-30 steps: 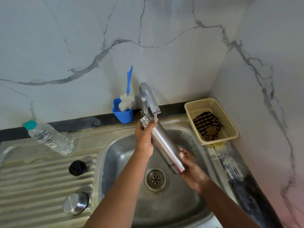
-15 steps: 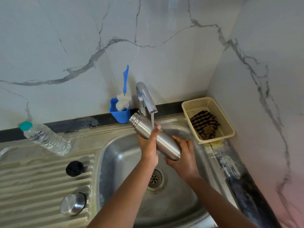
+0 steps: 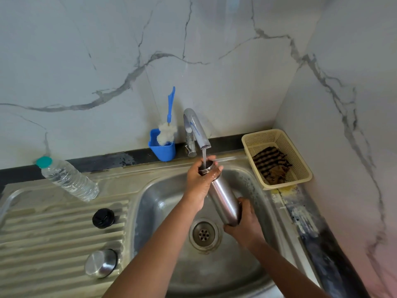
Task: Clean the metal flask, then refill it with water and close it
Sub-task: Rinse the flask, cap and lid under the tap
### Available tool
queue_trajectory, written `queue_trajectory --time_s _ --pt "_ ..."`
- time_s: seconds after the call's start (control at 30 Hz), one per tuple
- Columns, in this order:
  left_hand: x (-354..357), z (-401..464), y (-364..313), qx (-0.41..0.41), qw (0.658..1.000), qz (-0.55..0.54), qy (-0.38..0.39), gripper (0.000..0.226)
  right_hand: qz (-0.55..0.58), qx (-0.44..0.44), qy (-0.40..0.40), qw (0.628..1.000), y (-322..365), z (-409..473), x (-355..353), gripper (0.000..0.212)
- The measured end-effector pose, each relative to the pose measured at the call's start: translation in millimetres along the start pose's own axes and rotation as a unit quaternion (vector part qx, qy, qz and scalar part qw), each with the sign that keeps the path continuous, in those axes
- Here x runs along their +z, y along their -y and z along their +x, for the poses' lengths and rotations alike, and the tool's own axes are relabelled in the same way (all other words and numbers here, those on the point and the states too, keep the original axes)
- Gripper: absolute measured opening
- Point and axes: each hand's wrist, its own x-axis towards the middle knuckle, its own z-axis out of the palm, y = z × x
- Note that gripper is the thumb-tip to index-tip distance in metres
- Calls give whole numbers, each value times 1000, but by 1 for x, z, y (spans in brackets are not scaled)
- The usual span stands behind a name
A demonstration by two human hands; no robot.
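The metal flask (image 3: 223, 196) is held tilted over the sink (image 3: 159, 203), its open mouth up under the tap (image 3: 196, 130). A stream of water runs from the spout into the mouth. My left hand (image 3: 198, 181) grips the flask around its neck. My right hand (image 3: 245, 226) holds the flask's base from below. On the draining board lie a black inner stopper (image 3: 103, 218) and a steel cap (image 3: 101, 263).
A clear plastic water bottle (image 3: 68, 179) with a teal cap lies at the back left. A blue cup (image 3: 162, 149) holds a bottle brush (image 3: 168, 125) by the tap. A cream basket (image 3: 277, 158) with a striped cloth sits at the right. The drain (image 3: 204, 233) is below the flask.
The flask swung from lying nearly level, mouth to the left, to tilted with its mouth under the running water. My left hand moved up to the neck and my right hand dropped to the base.
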Motion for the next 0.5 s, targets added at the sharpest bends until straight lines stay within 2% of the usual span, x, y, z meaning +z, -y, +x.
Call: queue_trajectory --time_s 0.13,0.3,0.4,0.43,0.5 --pt "1 1 -6 24 999 7 -21 44 -1 -7 9 1000 23 17 -3 84" --pt "-1 -4 -16 68 995 67 -20 46 78 -93 24 992 79 40 -9 83" --pt "-11 -8 -22 61 993 83 50 61 12 -126 77 989 85 49 -23 69" --pt "-18 -8 -23 49 994 75 69 64 0 -126 111 986 85 51 -30 69" --pt "-29 -11 -24 30 996 62 54 59 -32 -118 145 982 84 54 -39 76"
